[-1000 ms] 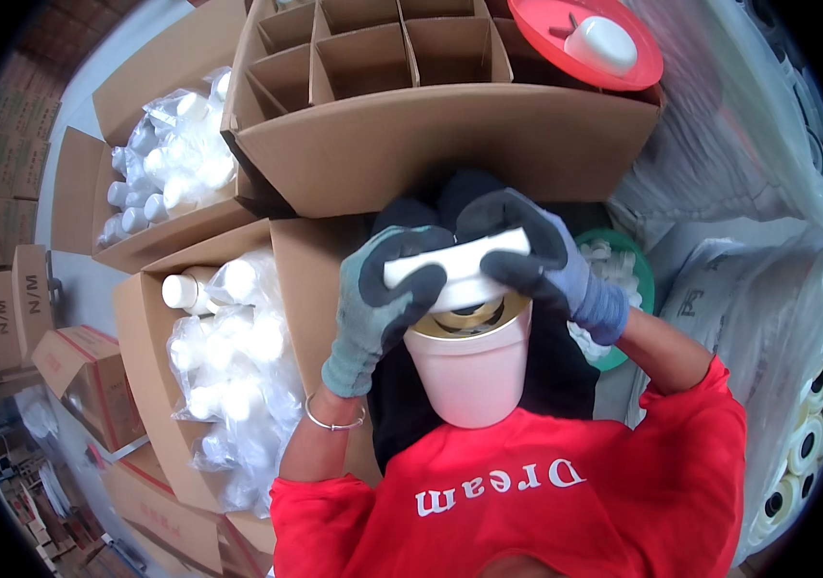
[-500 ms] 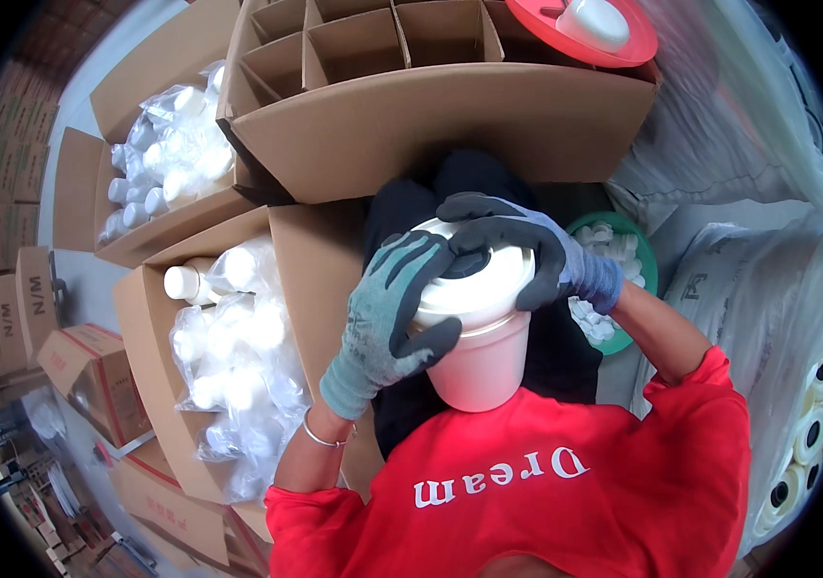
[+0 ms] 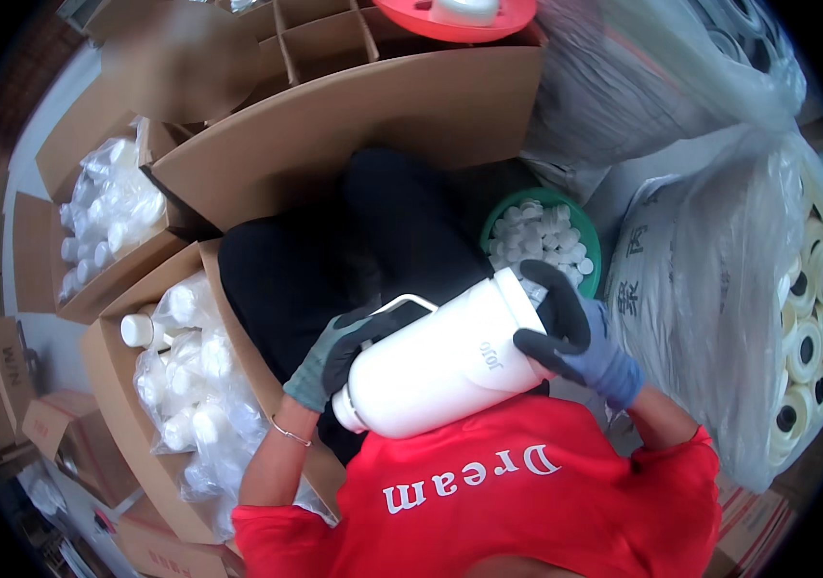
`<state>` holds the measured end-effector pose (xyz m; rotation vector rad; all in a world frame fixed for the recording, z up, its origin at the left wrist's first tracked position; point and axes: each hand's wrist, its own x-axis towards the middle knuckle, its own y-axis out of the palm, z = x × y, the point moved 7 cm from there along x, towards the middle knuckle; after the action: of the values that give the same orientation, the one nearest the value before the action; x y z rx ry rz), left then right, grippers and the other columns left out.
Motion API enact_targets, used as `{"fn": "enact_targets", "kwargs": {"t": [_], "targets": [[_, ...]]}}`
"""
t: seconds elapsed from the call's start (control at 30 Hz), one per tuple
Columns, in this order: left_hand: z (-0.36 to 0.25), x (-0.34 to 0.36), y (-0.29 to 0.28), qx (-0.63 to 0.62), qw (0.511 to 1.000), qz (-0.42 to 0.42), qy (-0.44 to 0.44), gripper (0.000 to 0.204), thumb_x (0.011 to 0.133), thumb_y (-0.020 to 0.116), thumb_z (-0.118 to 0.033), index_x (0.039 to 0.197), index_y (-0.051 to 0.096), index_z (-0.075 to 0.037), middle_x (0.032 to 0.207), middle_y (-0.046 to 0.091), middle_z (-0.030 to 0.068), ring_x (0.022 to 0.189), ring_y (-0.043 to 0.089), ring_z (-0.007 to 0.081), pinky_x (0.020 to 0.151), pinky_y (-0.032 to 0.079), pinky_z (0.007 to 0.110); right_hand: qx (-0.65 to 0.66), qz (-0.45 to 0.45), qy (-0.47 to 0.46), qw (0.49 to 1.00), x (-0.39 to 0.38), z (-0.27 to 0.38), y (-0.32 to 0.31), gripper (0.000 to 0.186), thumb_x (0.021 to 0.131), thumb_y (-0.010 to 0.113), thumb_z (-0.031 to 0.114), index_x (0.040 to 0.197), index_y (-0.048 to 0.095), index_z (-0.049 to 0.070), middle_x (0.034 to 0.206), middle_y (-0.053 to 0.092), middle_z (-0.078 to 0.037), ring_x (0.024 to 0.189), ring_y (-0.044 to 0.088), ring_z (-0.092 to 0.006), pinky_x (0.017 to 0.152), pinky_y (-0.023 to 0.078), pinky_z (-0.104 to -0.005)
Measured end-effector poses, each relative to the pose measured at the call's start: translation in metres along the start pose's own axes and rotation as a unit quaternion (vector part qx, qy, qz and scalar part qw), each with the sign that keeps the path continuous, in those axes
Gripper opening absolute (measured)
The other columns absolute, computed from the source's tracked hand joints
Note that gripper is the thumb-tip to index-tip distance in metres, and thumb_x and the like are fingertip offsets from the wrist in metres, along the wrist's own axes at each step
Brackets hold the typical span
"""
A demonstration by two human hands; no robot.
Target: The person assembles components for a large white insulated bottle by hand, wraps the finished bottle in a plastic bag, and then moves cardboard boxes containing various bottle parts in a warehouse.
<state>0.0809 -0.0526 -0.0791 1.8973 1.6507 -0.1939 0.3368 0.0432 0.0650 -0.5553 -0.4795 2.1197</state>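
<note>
I hold a large white plastic bottle [image 3: 440,361] on its side above my lap, one end toward each hand. My left hand [image 3: 334,352], in a grey-green glove with dark fingers, grips the end with the thin white handle. My right hand [image 3: 575,337], in a blue-grey glove with dark fingers, wraps around the other end. Just beyond my right hand sits a green basin [image 3: 585,246] full of small white caps. My dark trousers and red shirt fill the space under the bottle.
An open cardboard box [image 3: 108,385] of bagged white bottles stands at my left, a second one [image 3: 45,241] behind it. A divided cardboard carton [image 3: 354,116] lies ahead, with a red lid [image 3: 450,24] on it. Plastic sacks of tape rolls [image 3: 797,328] crowd the right.
The bottle stood upright with both hands pressing on its top; now it is tipped onto its side, with a hand at each end. The view has shifted toward the right.
</note>
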Motion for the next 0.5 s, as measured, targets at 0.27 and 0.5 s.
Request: {"fn": "enact_targets", "kwargs": {"t": [0.27,0.5], "targets": [[-0.029,-0.02,0.002,0.488,0.821,-0.026,0.295,0.029,0.086,0.066,-0.013,0.111,0.064,0.001,0.1,0.07,0.0135,0.091,0.068,0.0247,0.083,0.054,0.034,0.188,0.101,-0.233,0.949,0.043,0.031,0.022,0.054,0.095,0.047,0.037,0.135,0.046,0.002,0.138,0.043,-0.018,0.133,0.035,-0.0293,0.112,0.024,-0.0384],[-0.18,-0.022,0.061,0.412,0.799,-0.099,0.427,0.033,0.067,0.066,-0.004,0.1,0.071,-0.001,0.107,0.069,0.0163,0.105,0.065,0.0329,0.098,0.048,0.042,0.424,0.051,-0.07,0.902,0.076,-0.044,0.004,0.045,0.1,0.046,0.032,0.135,0.045,0.004,0.137,0.045,-0.012,0.127,0.042,-0.0212,0.107,0.033,-0.0333]]}}
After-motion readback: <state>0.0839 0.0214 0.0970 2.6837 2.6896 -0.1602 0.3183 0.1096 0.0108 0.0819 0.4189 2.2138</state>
